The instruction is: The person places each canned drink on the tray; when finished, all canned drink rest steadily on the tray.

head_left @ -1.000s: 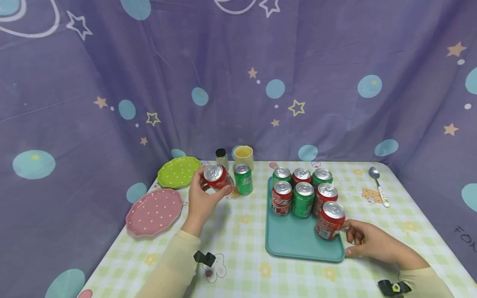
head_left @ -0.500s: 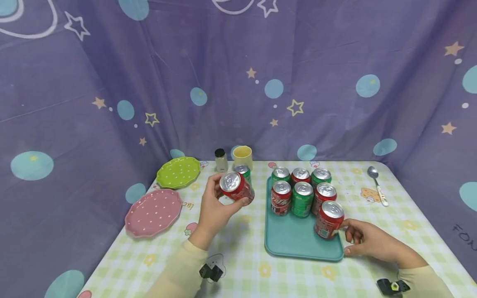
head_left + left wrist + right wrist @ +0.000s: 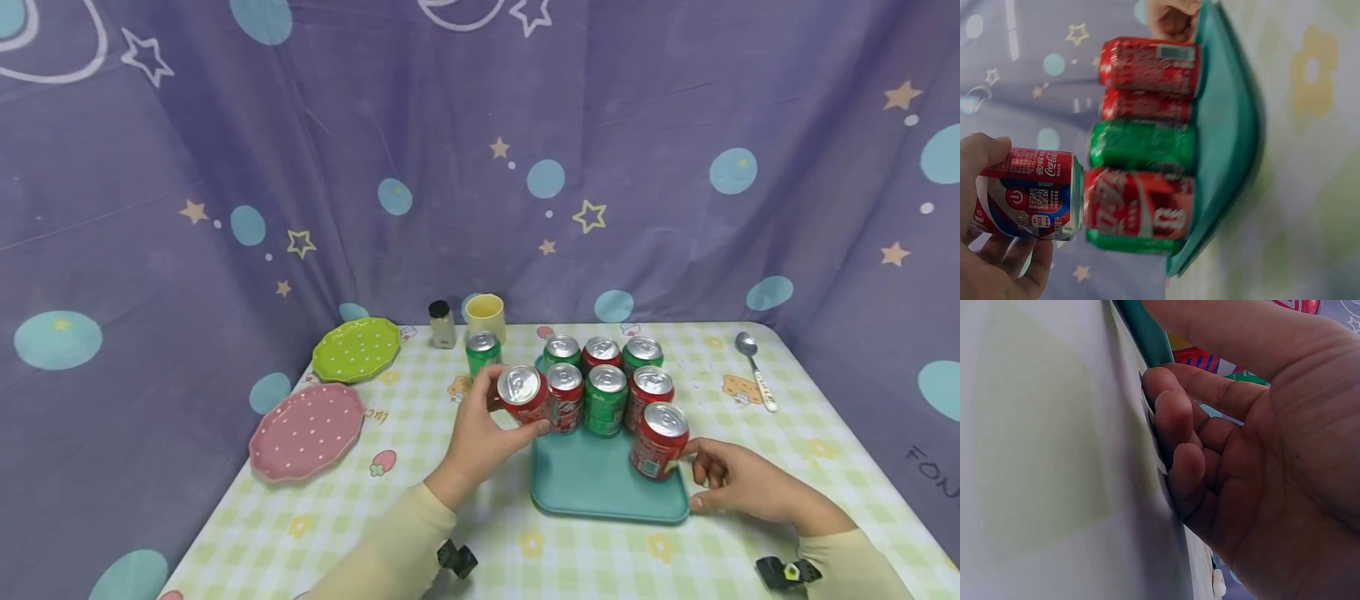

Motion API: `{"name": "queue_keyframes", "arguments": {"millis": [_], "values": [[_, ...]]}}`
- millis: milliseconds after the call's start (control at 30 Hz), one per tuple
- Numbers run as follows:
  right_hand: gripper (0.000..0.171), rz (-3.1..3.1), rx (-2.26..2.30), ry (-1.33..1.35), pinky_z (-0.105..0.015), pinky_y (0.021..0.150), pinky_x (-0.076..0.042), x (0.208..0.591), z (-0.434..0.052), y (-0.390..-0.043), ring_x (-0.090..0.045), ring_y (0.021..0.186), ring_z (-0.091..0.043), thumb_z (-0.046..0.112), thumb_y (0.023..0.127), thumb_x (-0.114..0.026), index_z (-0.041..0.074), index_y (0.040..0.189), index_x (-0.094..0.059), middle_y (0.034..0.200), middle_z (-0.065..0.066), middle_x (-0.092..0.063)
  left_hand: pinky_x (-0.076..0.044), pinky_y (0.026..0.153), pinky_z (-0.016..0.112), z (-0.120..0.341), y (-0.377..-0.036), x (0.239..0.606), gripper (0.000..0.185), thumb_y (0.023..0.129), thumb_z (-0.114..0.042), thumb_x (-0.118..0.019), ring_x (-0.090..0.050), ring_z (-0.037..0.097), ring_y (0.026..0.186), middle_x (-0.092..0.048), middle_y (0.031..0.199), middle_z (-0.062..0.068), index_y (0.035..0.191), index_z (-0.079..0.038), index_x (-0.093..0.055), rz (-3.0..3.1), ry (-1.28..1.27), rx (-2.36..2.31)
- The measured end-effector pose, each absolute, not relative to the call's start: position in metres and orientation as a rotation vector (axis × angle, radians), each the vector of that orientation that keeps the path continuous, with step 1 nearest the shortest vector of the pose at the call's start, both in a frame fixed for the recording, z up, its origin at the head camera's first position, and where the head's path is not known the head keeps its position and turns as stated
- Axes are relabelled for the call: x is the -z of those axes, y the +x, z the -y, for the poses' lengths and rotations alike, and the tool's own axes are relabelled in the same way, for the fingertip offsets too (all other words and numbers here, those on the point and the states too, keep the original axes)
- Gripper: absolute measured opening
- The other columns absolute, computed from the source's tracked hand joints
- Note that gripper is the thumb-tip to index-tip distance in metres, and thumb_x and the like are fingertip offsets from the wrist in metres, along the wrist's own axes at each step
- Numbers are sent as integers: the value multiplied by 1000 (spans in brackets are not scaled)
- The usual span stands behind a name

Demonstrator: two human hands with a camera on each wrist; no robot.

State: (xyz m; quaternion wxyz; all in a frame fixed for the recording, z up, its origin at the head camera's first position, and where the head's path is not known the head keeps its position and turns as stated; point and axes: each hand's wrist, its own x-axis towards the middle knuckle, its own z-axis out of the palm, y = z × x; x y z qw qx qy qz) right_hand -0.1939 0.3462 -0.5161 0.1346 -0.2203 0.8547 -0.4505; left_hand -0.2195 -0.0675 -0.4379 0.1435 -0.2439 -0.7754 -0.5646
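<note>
My left hand (image 3: 480, 437) holds a red Coca-Cola can (image 3: 523, 400) between thumb and fingers, its silver top tilted. In the head view this can overlaps the tray's left edge; in the left wrist view its bottom is beside a red cola can (image 3: 1138, 203). Several red and green cans stand upright in rows on a teal tray (image 3: 585, 483), including a green can (image 3: 606, 404). One red can (image 3: 658, 446) is at the front right. My right hand (image 3: 742, 485) rests at the tray's right edge, thumb near the front corner, remaining fingers (image 3: 1175, 419) loosely curled against the tablecloth.
A lone green can (image 3: 482, 352) stands left of the tray, before a yellow cup (image 3: 486, 318) and a black-capped jar (image 3: 442, 329). A green plate (image 3: 356, 350) and a pink plate (image 3: 307, 433) lie at left, a spoon (image 3: 756, 371) at far right.
My left hand has carried the red can rightward and toward me, from beside the lone green can to the tray's left side. My right hand has stayed at the tray's edge.
</note>
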Motion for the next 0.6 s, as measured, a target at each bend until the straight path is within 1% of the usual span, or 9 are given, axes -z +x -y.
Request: {"name": "queue_keyframes", "arguments": {"millis": [233, 300, 467, 600], "values": [[60, -2486, 1291, -612, -28, 61, -49, 516, -346, -194, -56, 74, -13, 25, 84, -90, 2, 131, -59, 95, -11, -60, -56, 94, 37, 41, -223, 458, 71, 77, -26, -96, -61, 11, 115, -62, 126, -11, 135, -27, -55, 2313, -740, 1608], [61, -2488, 1288, -612, -28, 61, -49, 516, -345, -194, -56, 75, -12, 25, 84, -90, 2, 132, -59, 95, -10, -60, -57, 96, 41, 34, -222, 463, 73, 77, -26, -97, -61, 10, 114, -61, 126, -12, 137, -27, -55, 2347, -736, 1612], [61, -2493, 1284, -620, -28, 61, -49, 514, -344, -193, -56, 74, -12, 25, 84, -90, 4, 132, -59, 94, -10, -59, -57, 94, 42, 17, -219, 471, 77, 75, -25, -98, -61, 8, 111, -63, 124, -12, 138, -24, -55, 2416, -714, 1597], [59, -2491, 1296, -646, -28, 60, -49, 515, -344, -193, -56, 73, -12, 24, 84, -90, 5, 130, -59, 94, -10, -59, -58, 91, 34, 6, -220, 479, 74, 76, -26, -98, -63, 5, 109, -64, 124, -14, 138, -26, -56, 2447, -744, 1611]]}}
